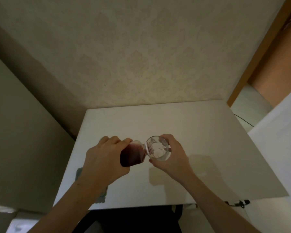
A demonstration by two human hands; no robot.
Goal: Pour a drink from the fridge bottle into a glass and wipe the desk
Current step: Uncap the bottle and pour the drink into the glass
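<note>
White desk [183,125] against patterned wallpaper [141,47]. Grey cloth [102,195] flat near front left edge, partly under forearm. Left hand [102,158] wrapped tight around tilted bottle [133,154] of dark red drink, mouth at rim of glass. Right hand [171,157] curled closed around clear glass [158,148], above desk middle.

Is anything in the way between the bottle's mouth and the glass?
Nothing visible is. The left hand tips the bottle so its open mouth sits right at the rim of the glass, which the right hand holds. The glass looks empty of dark drink.
</note>
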